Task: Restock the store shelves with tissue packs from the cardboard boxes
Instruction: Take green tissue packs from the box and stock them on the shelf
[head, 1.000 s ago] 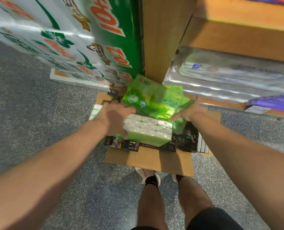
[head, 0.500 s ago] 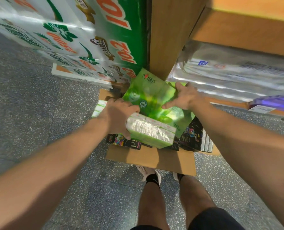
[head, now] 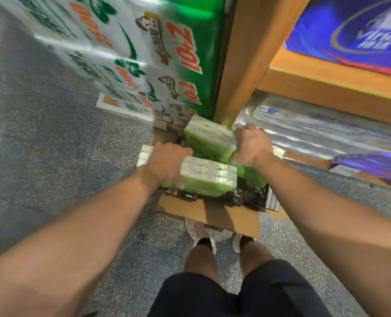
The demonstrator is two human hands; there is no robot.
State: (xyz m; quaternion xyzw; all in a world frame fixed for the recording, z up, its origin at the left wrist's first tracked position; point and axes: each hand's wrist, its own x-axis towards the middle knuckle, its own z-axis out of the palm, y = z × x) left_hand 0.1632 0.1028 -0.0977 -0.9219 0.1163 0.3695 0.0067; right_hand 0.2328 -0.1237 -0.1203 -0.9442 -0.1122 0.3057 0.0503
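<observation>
Floor of grey speckled terrazzo tiles (head: 53, 161), underfoot and on both sides of an open brown cardboard box (head: 212, 216) that stands at the person's feet. Box front flap folded outward over the white shoes (head: 199, 234). Left of the box, a tall stack of white-and-green plastic-wrapped bulk packs (head: 144, 65) printed with flowers and orange "10+2". A wooden shelf upright (head: 247, 53) rises just behind the box; to its right, an orange-tan shelf board (head: 327, 88) with silvery plastic-wrapped packs (head: 315, 129) below it and a blue pack (head: 361, 30) above. White price label (head: 344, 171) on the lower shelf edge.

Left hand (head: 167, 165) curled closed around the left end of a green-and-white tissue pack (head: 209, 177), held over the box. Right hand (head: 251, 145) clamped on the right end of a second green tissue pack (head: 209, 138), tilted, just behind the first and near the upright's foot. Dark printed packs (head: 249, 197) lie in the box beneath. View somewhat motion-blurred.
</observation>
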